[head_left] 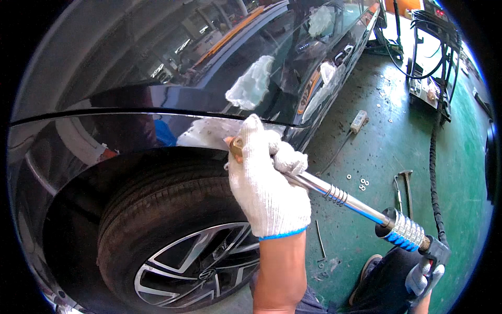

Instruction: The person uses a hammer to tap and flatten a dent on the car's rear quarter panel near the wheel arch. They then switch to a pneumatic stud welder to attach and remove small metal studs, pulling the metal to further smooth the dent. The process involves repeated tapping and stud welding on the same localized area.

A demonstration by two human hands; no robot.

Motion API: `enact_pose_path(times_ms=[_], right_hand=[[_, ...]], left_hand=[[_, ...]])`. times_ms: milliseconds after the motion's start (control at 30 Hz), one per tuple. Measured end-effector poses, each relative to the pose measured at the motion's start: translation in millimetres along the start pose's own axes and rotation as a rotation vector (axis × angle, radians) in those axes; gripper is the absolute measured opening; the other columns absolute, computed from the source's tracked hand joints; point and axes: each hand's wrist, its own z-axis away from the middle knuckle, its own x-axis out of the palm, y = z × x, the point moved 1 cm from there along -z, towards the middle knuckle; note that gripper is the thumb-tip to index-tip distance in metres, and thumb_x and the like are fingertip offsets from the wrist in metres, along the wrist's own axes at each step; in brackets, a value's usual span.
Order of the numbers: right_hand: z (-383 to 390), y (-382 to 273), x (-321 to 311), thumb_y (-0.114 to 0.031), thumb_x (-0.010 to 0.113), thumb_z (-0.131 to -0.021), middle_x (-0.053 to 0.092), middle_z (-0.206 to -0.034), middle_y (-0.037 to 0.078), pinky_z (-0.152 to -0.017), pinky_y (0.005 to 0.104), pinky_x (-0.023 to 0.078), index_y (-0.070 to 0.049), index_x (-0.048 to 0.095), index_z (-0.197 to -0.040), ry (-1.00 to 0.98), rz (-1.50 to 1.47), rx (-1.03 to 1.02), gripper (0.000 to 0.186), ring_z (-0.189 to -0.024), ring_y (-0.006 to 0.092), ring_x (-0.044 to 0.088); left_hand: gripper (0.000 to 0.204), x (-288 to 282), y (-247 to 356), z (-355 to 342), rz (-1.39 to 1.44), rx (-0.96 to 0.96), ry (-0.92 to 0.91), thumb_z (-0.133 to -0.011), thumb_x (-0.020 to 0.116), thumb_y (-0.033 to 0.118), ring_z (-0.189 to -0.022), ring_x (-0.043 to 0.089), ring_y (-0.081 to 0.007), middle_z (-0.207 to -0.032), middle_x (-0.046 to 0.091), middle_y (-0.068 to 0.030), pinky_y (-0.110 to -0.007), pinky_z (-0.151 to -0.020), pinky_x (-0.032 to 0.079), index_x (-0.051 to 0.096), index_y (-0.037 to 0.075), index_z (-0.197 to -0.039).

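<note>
My left hand (269, 183), in a white knit glove with a blue cuff, is closed round the front end of a slide-hammer dent puller (358, 208). The tool's brass-coloured tip (236, 147) pokes out past my fingers, against or very close to a pale sanded patch (206, 133) on the dark car's fender, above the wheel arch. Contact there cannot be made out. From my left hand the chrome shaft slopes down to the right, through a ribbed metal weight (407, 232), to a black handle (436, 251). My right hand (418, 280), also gloved, grips that handle.
Below the fender is the tyre (157, 209). Another pale patch (252, 83) marks the body panel. On the green floor lie washers (363, 184), a hammer (407, 193), a thin rod (320, 240) and a power strip (358, 121). A thick black cable (433, 172) runs from the handle toward a wheeled cart (426, 89).
</note>
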Motion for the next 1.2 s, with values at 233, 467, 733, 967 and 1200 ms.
enact_pose_path(times_ms=[233, 467, 733, 967, 1200], right_hand=[[-3.9, 4.3, 5.0, -0.049, 0.056, -0.091, 0.048, -0.051, 0.004, -0.031, 0.0324, 0.033, -0.001, 0.055, -0.100, -0.017, -0.003, 0.008, 0.048, -0.032, 0.0173, 0.042], [-7.5, 4.3, 9.6, -0.049, 0.057, -0.091, 0.048, -0.051, 0.003, -0.031, 0.0317, 0.033, 0.000, 0.055, -0.102, -0.069, 0.022, 0.003, 0.050, -0.033, 0.0168, 0.042], [10.7, 12.5, -4.1, -0.050, 0.059, -0.085, 0.056, -0.053, 0.013, -0.033, 0.0384, 0.037, -0.003, 0.057, -0.097, 0.146, -0.094, -0.012, 0.049, -0.037, 0.0257, 0.051], [9.6, -0.4, 8.5, -0.050, 0.059, -0.086, 0.058, -0.056, 0.012, -0.032, 0.0373, 0.038, -0.002, 0.058, -0.096, 0.061, -0.066, -0.011, 0.049, -0.036, 0.0254, 0.051], [-11.2, 3.6, 13.5, -0.055, 0.057, -0.089, 0.051, -0.051, 0.005, -0.030, 0.0371, 0.035, -0.006, 0.055, -0.102, -0.062, 0.022, 0.031, 0.050, -0.032, 0.0205, 0.044]], left_hand=[[0.021, -3.1, 3.9, -7.1, -0.005, 0.002, -0.019, -0.097, 0.064, 0.028, -0.049, 0.034, -0.0064, -0.066, 0.042, 0.0052, -0.024, -0.044, 0.030, 0.057, 0.008, -0.095], [0.020, -4.1, 2.3, -7.9, 0.012, -0.005, -0.025, -0.097, 0.064, 0.027, -0.048, 0.034, -0.0065, -0.066, 0.042, 0.0055, -0.024, -0.044, 0.030, 0.058, 0.008, -0.095], [0.028, -8.9, -17.7, 13.1, 0.038, 0.070, -0.090, -0.098, 0.060, 0.035, -0.067, 0.056, -0.0136, -0.083, 0.060, -0.0033, -0.033, -0.068, 0.053, 0.061, 0.008, -0.104], [0.020, -17.8, -117.7, 118.1, 0.121, -0.453, -0.331, -0.097, 0.061, 0.016, -0.074, 0.067, -0.0186, -0.080, 0.065, -0.0090, -0.041, -0.078, 0.058, 0.061, -0.002, -0.107], [0.024, -23.1, -111.5, 119.2, 0.133, -0.446, -0.387, -0.095, 0.064, 0.014, -0.080, 0.065, -0.0173, -0.092, 0.063, -0.0087, -0.038, -0.081, 0.055, 0.058, -0.003, -0.112]])
